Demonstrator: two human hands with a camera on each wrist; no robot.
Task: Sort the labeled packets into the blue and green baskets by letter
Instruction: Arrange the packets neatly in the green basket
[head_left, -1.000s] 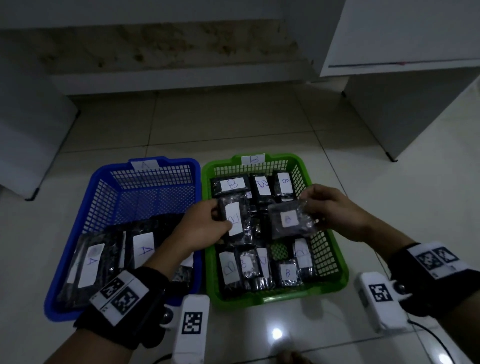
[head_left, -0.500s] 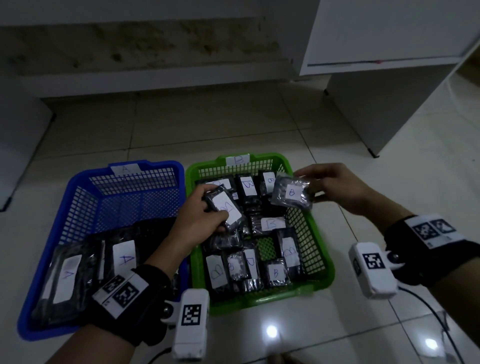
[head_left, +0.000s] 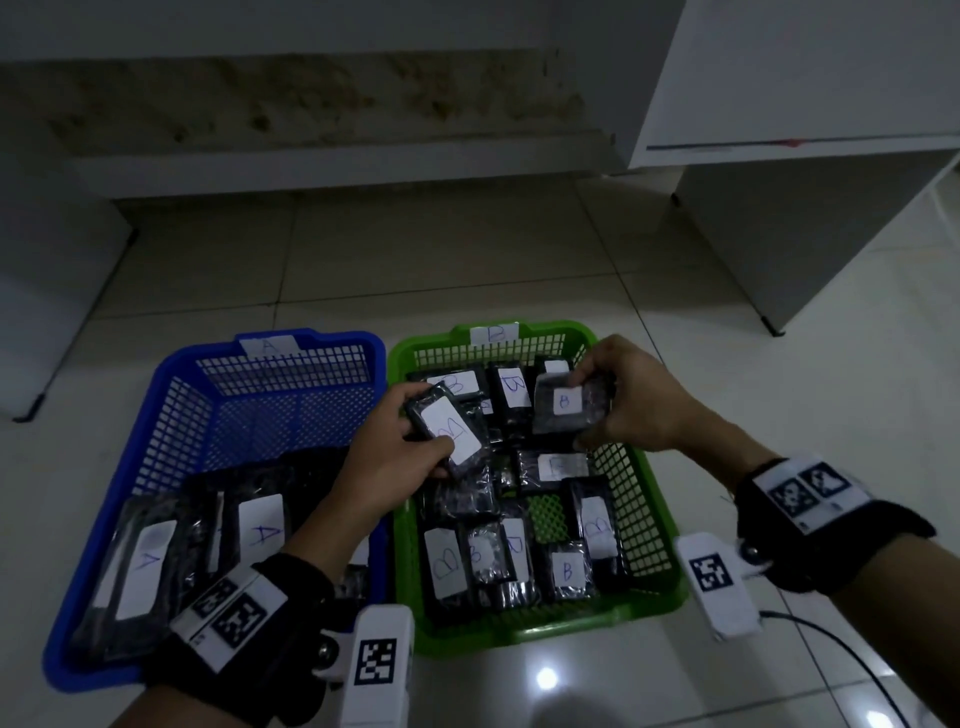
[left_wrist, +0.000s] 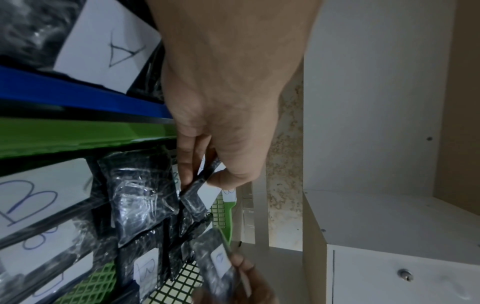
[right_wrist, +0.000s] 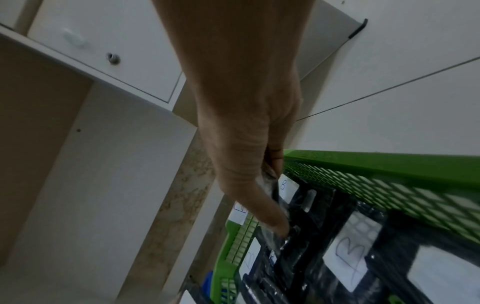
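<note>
A blue basket (head_left: 171, 384) tagged A stands left of a green basket (head_left: 649, 499) tagged B. My left hand (head_left: 400, 447) grips a black packet with a white B label (head_left: 449, 428) above the green basket's left part; the left wrist view shows my fingers (left_wrist: 187, 164) pinching its edge. My right hand (head_left: 618, 405) holds a smaller black B packet (head_left: 563, 410) over the green basket's far right corner. Several B packets (head_left: 566, 569) lie in the green basket. Packets marked A (head_left: 260, 530) lie in the near half of the blue basket.
Both baskets sit on a pale tiled floor (head_left: 415, 260). A white cabinet (head_left: 805, 182) stands at the back right, another white panel (head_left: 41, 291) at the left. A low ledge (head_left: 337, 166) runs along the stained wall. A cable (head_left: 841, 654) trails from my right wrist.
Both hands lifted their B packets toward the basket's far end. The right hand swung out past the right rim, then came back over the far right corner.
</note>
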